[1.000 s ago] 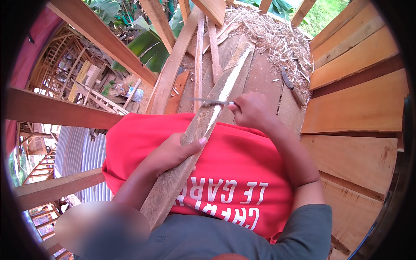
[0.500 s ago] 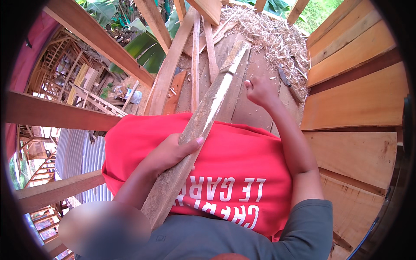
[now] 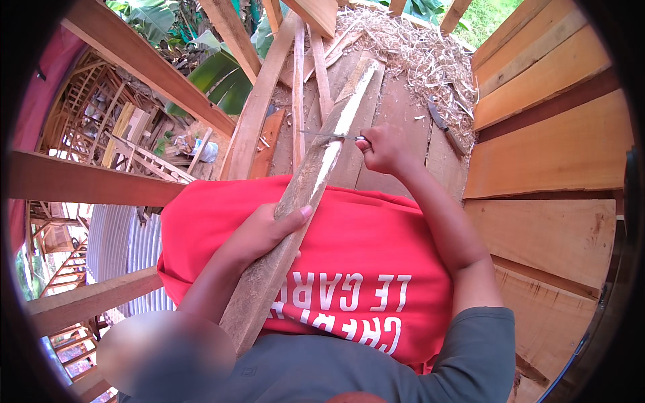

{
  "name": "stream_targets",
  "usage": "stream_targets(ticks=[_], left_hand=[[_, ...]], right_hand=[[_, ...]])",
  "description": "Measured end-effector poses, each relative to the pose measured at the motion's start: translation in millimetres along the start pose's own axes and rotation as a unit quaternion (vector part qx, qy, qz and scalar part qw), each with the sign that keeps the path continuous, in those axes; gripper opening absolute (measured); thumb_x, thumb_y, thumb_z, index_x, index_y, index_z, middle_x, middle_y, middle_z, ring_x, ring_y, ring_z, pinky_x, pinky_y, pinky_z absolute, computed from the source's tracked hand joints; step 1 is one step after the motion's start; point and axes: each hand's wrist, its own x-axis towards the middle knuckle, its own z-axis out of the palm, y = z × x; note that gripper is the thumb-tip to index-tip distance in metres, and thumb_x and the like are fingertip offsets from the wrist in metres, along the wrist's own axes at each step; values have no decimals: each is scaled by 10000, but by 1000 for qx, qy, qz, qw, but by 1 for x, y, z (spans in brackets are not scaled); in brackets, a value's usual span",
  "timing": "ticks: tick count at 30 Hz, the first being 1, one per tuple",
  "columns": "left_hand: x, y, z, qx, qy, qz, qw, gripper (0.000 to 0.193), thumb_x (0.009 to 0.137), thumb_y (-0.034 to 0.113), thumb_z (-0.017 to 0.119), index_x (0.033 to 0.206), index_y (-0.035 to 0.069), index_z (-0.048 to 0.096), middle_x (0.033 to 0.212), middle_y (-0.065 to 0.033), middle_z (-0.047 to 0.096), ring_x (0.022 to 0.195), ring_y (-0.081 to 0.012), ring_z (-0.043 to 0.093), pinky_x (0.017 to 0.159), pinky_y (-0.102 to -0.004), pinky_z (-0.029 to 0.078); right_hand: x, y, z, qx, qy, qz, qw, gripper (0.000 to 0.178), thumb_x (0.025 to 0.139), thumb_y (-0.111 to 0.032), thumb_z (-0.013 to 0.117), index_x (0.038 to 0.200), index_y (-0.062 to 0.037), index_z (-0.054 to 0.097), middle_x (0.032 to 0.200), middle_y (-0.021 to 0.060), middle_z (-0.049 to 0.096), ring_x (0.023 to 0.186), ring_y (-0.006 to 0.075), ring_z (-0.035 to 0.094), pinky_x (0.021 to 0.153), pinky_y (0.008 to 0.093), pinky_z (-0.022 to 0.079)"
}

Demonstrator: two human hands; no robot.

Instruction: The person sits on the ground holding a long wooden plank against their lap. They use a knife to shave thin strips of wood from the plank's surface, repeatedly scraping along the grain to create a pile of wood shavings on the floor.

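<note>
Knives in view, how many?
2. One knife is in the right hand, its blade across the wooden plank; a second knife lies on the floorboards beside the wood shavings. Shavings could hide more.

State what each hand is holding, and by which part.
Left hand: the wooden beam, around its midsection. Right hand: a thin-bladed tool, by its right end, which is mostly hidden.

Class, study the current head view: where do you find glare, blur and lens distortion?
Head view, centre: a strip along the held wooden beam reads nearly white, seemingly overexposed; head view, lower left: a smooth blurred patch shows no detail; head view, rim: corners fall to black, and the corrugated sheet appears bowed, likely by the lens.
</note>
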Motion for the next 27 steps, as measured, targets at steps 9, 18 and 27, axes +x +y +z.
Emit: stream_targets(ticks=[9,18,27], left_hand=[[1,-5,-4,3,32,-22,999,574,918,505,672,1163,-7,582,814,-53,609,634,-135,635,558,-295,529],[-4,-5,-2,-3,2,-4,1000,618,931,509,646,1212,-33,557,823,-61,614,603,-134,651,541,-269,544],[-1,-9,-5,-1,3,-1,1000,589,927,514,650,1161,-21,575,813,-63,602,626,-142,634,557,-299,525]], right_hand=[[-8,-28,5,-28,12,-8,1000,352,922,-368,589,731,-82,659,645,175,640,637,398,659,575,506,510],[-11,-23,0,-13,9,-55,998,289,928,-325,576,810,-77,666,693,180,654,697,390,667,611,522,502],[-10,-33,-4,15,-22,-31,999,262,936,-291,582,813,-91,700,735,205,667,733,392,675,630,525,506]])
